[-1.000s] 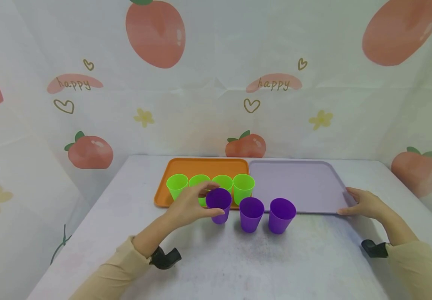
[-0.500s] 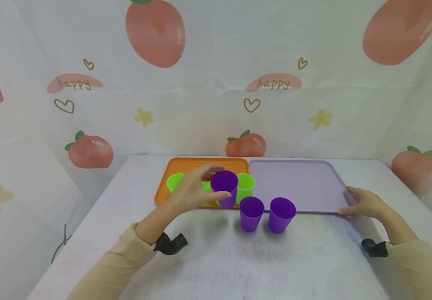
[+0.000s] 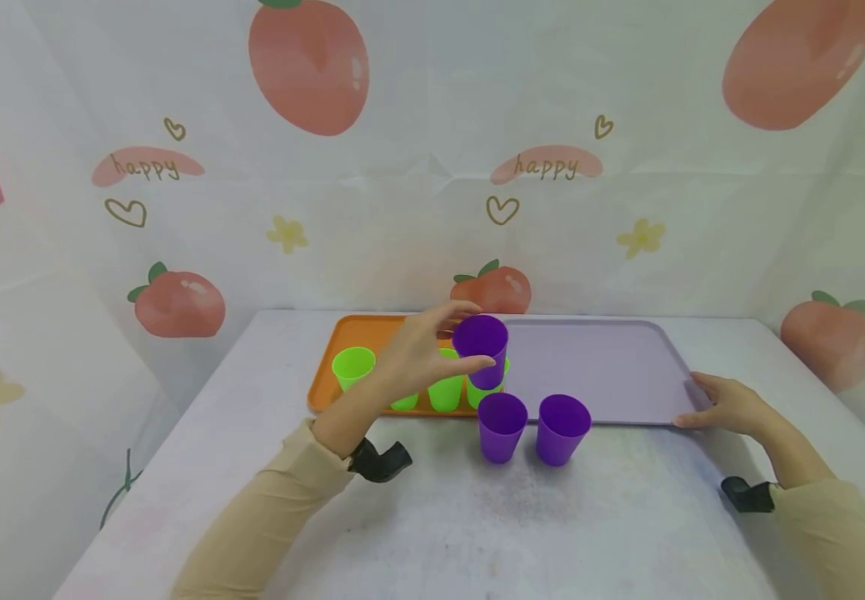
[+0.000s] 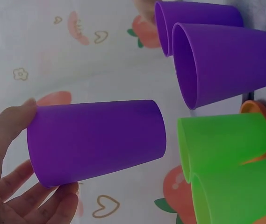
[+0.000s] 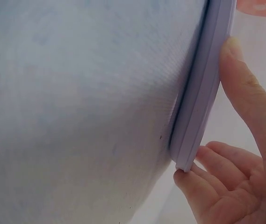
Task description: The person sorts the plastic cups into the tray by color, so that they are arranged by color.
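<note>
My left hand (image 3: 419, 354) holds a purple plastic cup (image 3: 482, 340) near its rim, thumb on the near side and fingers on the far side. The cup is raised, mouth up, overlapping the rightmost green cup (image 3: 483, 395) in the head view. In the left wrist view the held cup (image 4: 100, 140) lies sideways across the picture. My right hand (image 3: 732, 406) grips the near right corner of a pale purple tray (image 3: 590, 367). Its thumb (image 5: 238, 70) presses the rim while the fingers curl at the corner. Two more purple cups (image 3: 501, 429) (image 3: 562, 429) stand upright on the table.
An orange tray (image 3: 368, 330) adjoins the purple tray on the left and carries a row of several green cups (image 3: 353, 365), partly hidden by my left hand. A white table (image 3: 552, 533) lies under everything, with a fruit-printed cloth (image 3: 402, 208) behind it.
My left hand has lifted the purple cup from the table's left cup position and carried it up, away and to the right. The right hand stays at the tray corner.
</note>
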Demonstrator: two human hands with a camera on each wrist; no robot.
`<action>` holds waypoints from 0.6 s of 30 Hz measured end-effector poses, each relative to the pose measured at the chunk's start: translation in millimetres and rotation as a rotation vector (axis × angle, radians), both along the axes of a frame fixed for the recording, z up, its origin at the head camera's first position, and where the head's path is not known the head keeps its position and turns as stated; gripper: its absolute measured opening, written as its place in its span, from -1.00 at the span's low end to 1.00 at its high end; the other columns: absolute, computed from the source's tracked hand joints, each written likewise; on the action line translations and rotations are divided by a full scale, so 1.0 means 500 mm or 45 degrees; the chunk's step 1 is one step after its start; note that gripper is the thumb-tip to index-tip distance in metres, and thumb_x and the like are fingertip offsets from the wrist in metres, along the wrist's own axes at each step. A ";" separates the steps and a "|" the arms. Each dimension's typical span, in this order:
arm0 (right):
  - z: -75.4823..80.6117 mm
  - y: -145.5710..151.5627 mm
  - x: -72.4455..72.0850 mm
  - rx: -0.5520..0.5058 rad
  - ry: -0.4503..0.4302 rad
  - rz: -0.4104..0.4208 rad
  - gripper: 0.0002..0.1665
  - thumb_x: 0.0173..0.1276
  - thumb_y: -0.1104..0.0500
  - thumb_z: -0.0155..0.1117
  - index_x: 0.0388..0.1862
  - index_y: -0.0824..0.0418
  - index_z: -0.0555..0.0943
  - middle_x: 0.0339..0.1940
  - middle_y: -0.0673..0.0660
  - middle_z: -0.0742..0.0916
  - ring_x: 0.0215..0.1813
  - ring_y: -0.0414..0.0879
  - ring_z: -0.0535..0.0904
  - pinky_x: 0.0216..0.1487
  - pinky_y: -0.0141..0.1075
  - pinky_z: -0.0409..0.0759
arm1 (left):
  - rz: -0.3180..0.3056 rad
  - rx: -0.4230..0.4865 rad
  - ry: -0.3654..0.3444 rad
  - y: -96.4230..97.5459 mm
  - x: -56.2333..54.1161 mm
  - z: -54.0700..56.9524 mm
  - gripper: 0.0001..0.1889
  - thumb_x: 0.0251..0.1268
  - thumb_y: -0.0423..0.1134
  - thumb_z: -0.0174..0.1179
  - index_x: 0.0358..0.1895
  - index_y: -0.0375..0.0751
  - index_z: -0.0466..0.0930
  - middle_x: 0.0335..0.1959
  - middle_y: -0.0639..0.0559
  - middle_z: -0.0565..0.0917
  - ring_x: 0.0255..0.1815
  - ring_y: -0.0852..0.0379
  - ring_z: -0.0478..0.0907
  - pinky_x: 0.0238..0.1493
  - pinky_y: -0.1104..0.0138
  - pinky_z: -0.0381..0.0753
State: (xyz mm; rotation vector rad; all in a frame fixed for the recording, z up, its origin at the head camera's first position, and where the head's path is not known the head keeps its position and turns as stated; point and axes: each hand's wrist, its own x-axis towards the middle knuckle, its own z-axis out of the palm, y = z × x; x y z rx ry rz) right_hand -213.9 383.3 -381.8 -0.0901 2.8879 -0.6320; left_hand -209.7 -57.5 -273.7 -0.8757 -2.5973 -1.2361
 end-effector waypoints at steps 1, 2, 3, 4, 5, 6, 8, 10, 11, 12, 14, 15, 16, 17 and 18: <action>0.000 0.000 0.000 0.000 0.004 0.001 0.24 -0.01 -0.11 0.45 0.29 0.70 0.04 0.23 0.71 0.22 0.26 0.59 0.12 0.20 0.36 0.20 | -0.002 0.001 -0.002 0.005 -0.003 -0.001 -0.44 -0.05 -0.04 0.41 0.09 -0.04 0.50 0.02 0.09 0.64 0.04 0.08 0.62 0.11 0.27 0.59; -0.001 0.000 0.000 -0.001 0.005 0.000 0.24 -0.02 -0.11 0.45 0.29 0.71 0.04 0.23 0.71 0.22 0.26 0.59 0.12 0.20 0.36 0.20 | -0.009 0.006 -0.007 0.010 -0.006 -0.001 -0.44 -0.05 -0.06 0.41 0.09 -0.04 0.50 0.02 0.08 0.64 0.05 0.07 0.61 0.11 0.26 0.59; -0.001 0.000 0.000 -0.002 0.006 -0.001 0.25 -0.02 -0.11 0.46 0.29 0.71 0.04 0.23 0.71 0.22 0.26 0.58 0.12 0.20 0.36 0.20 | -0.017 0.010 -0.011 0.015 -0.009 -0.002 -0.44 -0.04 -0.06 0.41 0.10 -0.04 0.50 0.03 0.08 0.63 0.05 0.06 0.61 0.11 0.26 0.58; -0.001 0.000 0.000 -0.006 0.003 -0.004 0.25 -0.02 -0.11 0.46 0.29 0.71 0.04 0.23 0.71 0.21 0.27 0.59 0.12 0.20 0.36 0.19 | -0.027 0.014 -0.012 0.020 -0.012 -0.004 -0.44 -0.04 -0.08 0.41 0.10 -0.05 0.49 0.03 0.08 0.63 0.06 0.06 0.61 0.11 0.26 0.58; -0.001 0.000 0.000 -0.008 0.001 -0.006 0.26 -0.03 -0.11 0.46 0.29 0.71 0.04 0.23 0.71 0.21 0.27 0.59 0.11 0.20 0.36 0.19 | -0.042 0.020 -0.012 0.026 -0.015 -0.005 -0.45 -0.03 -0.09 0.41 0.10 -0.07 0.49 0.03 0.07 0.62 0.06 0.05 0.60 0.12 0.26 0.58; 0.000 0.000 0.000 -0.012 -0.003 -0.009 0.26 -0.03 -0.12 0.46 0.29 0.70 0.03 0.23 0.71 0.21 0.27 0.59 0.11 0.20 0.36 0.19 | -0.053 0.024 -0.015 0.032 -0.018 -0.007 -0.45 -0.03 -0.10 0.40 0.11 -0.08 0.49 0.04 0.06 0.62 0.06 0.05 0.60 0.13 0.27 0.57; 0.000 0.000 0.000 -0.018 -0.012 -0.013 0.27 -0.03 -0.12 0.46 0.30 0.70 0.03 0.24 0.71 0.20 0.27 0.59 0.10 0.20 0.36 0.19 | -0.075 0.027 -0.013 0.043 -0.024 -0.010 -0.45 -0.02 -0.12 0.40 0.11 -0.09 0.48 0.04 0.06 0.61 0.06 0.05 0.60 0.13 0.28 0.57; 0.001 0.000 0.001 -0.018 -0.013 -0.014 0.27 -0.03 -0.13 0.46 0.30 0.70 0.03 0.24 0.71 0.20 0.27 0.59 0.10 0.20 0.36 0.18 | -0.100 0.028 -0.009 0.054 -0.029 -0.014 -0.45 -0.02 -0.14 0.39 0.11 -0.11 0.47 0.05 0.06 0.60 0.06 0.06 0.59 0.14 0.30 0.56; 0.001 0.000 0.002 -0.017 -0.011 -0.012 0.27 -0.03 -0.13 0.46 0.30 0.70 0.03 0.24 0.70 0.20 0.27 0.59 0.10 0.20 0.36 0.19 | -0.109 0.027 -0.012 0.059 -0.032 -0.016 -0.45 -0.02 -0.14 0.39 0.12 -0.11 0.47 0.05 0.07 0.60 0.06 0.07 0.59 0.15 0.31 0.56; 0.002 0.000 0.002 -0.016 -0.010 -0.010 0.26 -0.03 -0.13 0.46 0.30 0.69 0.03 0.24 0.71 0.21 0.27 0.59 0.10 0.20 0.36 0.19 | -0.113 0.023 -0.018 0.064 -0.034 -0.018 -0.44 -0.01 -0.14 0.39 0.12 -0.11 0.46 0.06 0.08 0.59 0.08 0.07 0.59 0.17 0.30 0.55; 0.002 -0.001 0.003 -0.012 -0.003 -0.006 0.26 -0.04 -0.13 0.46 0.29 0.70 0.04 0.23 0.71 0.21 0.27 0.59 0.11 0.19 0.36 0.19 | -0.121 0.007 -0.027 0.074 -0.037 -0.020 -0.44 0.00 -0.13 0.38 0.13 -0.10 0.45 0.09 0.08 0.58 0.11 0.06 0.57 0.20 0.28 0.53; 0.002 -0.001 0.003 -0.011 0.000 -0.004 0.26 -0.04 -0.13 0.46 0.29 0.70 0.04 0.23 0.71 0.21 0.27 0.59 0.11 0.19 0.36 0.19 | -0.124 -0.004 -0.035 0.079 -0.039 -0.021 -0.43 0.00 -0.12 0.38 0.14 -0.09 0.45 0.10 0.08 0.57 0.14 0.05 0.55 0.22 0.27 0.52; 0.002 -0.001 0.004 -0.012 0.002 -0.003 0.26 -0.04 -0.13 0.46 0.29 0.70 0.04 0.23 0.71 0.21 0.27 0.59 0.11 0.19 0.36 0.19 | -0.125 -0.015 -0.044 0.084 -0.041 -0.023 -0.43 0.01 -0.11 0.38 0.15 -0.09 0.44 0.12 0.08 0.56 0.16 0.04 0.54 0.24 0.26 0.51; 0.002 -0.002 0.004 -0.013 0.003 -0.002 0.26 -0.04 -0.13 0.46 0.29 0.70 0.04 0.23 0.71 0.21 0.26 0.59 0.11 0.19 0.36 0.19 | -0.121 -0.025 -0.058 0.088 -0.042 -0.024 -0.42 0.01 -0.10 0.38 0.16 -0.09 0.44 0.13 0.07 0.56 0.18 0.03 0.52 0.25 0.25 0.50; 0.002 -0.002 0.004 -0.013 0.005 -0.002 0.26 -0.04 -0.13 0.46 0.29 0.70 0.05 0.23 0.71 0.21 0.27 0.59 0.11 0.19 0.35 0.20 | -0.116 -0.037 -0.068 0.092 -0.044 -0.026 -0.42 0.01 -0.09 0.38 0.16 -0.08 0.44 0.15 0.07 0.55 0.20 0.02 0.51 0.25 0.23 0.49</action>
